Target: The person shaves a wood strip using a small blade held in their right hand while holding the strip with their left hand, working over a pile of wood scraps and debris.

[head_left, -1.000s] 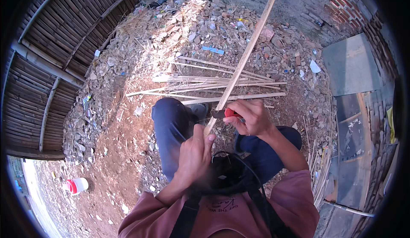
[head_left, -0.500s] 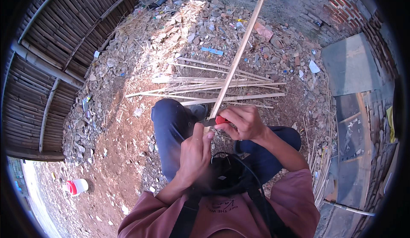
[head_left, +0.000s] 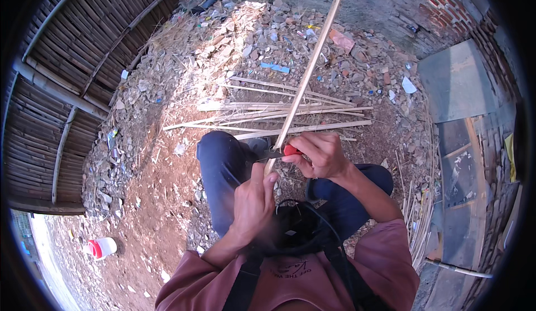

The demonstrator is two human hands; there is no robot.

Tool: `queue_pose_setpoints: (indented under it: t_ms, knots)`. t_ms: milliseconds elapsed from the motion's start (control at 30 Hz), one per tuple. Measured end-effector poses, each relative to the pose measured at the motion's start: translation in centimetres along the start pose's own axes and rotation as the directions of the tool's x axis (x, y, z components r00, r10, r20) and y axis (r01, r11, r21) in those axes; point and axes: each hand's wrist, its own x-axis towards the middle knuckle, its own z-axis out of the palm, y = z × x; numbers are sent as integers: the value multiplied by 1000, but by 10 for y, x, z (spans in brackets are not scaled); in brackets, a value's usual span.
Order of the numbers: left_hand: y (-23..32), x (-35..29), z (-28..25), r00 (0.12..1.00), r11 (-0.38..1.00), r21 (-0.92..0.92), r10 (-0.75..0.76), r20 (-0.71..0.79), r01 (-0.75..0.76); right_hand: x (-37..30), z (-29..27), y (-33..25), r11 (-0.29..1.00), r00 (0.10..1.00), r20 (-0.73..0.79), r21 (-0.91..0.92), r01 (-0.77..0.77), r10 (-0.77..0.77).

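Observation:
My left hand is closed round the near end of a long pale bamboo strip, its thumb and forefinger pinching it. From there the strip slants up and away to the far edge of the view. In my right hand is a knife with a red handle. Its dark blade lies across the strip just beyond my left fingertips. Beyond my knees, several cut bamboo strips lie loosely crossed on the ground.
Rubble covers the ground toward a brick wall. A bamboo-slat wall stands at the left. Near its lower end is a clear jug with a red lid. Grey boards and more thin strips line the right side.
My right hand and the knife have moved slightly up along the strip, away from my left fingertips. More of the strip's near end shows between them.

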Motion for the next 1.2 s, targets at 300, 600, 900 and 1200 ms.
queue_pose_setpoints:
  t_ms: [300, 600, 900, 1200]
  knots:
    - [-5, 1, -3, 999, 998, 50, 36, -12, -36, 3, -1, 4, 999, 1000, 20, -39, 2, -1]
    - [-12, -11, -3, 999, 997, 71, -17, 38, 14, 13, -15, 19, 991, 975, -177, 3, -137, 136]
    - [-28, -41, -9, 980, 992, 89, -107, 167, 93, 27, -89, 118, 877, 838, -348, -82, -473, 420]
    - [-38, -23, -17, 995, 995, 57, -79, 60, 76, 37, -114, 118, 392, 559, -38, 753, -529, 828]
